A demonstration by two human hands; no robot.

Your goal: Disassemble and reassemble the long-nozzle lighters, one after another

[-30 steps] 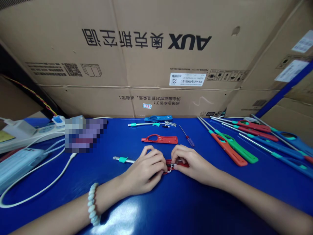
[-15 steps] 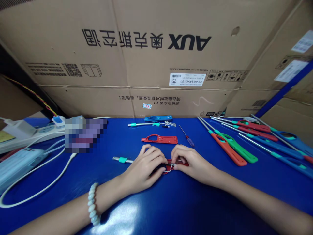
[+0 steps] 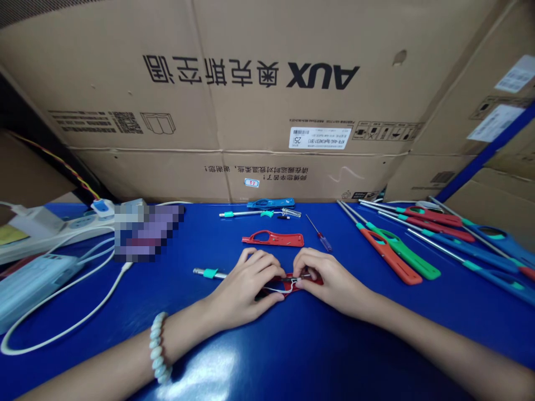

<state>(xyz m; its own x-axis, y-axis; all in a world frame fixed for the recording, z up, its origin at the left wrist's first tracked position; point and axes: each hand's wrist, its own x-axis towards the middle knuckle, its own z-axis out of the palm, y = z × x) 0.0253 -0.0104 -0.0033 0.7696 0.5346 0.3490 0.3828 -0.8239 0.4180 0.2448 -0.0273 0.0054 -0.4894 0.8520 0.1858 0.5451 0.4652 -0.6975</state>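
On the table in front of me lies an opened red long-neck lighter [image 3: 288,285], its metal tube [image 3: 198,271] with a turquoise collar sticking out to the left. My left hand [image 3: 253,283] is closed around its handle, fingertips over a dark part inside. The fingers of my right hand [image 3: 318,276] pinch at the white wire [image 3: 292,282] and a small dark piece at the handle's right part; fingertips partly hide these. Just beyond my hands is a separate red shell half [image 3: 273,239]. A small screwdriver [image 3: 322,238] with a purple handle rests near it.
A blue shell half [image 3: 271,204] and a tube assembly [image 3: 242,213] with wires lie at the back. Several lighters, among them an orange one [image 3: 395,260], are on the right. A power strip [image 3: 79,224], power bank [image 3: 37,284] and white cable [image 3: 54,350] occupy the left, before a large cardboard box [image 3: 251,122].
My left thumb and fingers have spread slightly apart, showing more white wire inside the red shell. My right hand stays in nearly the same pinch. The view has shifted slightly.
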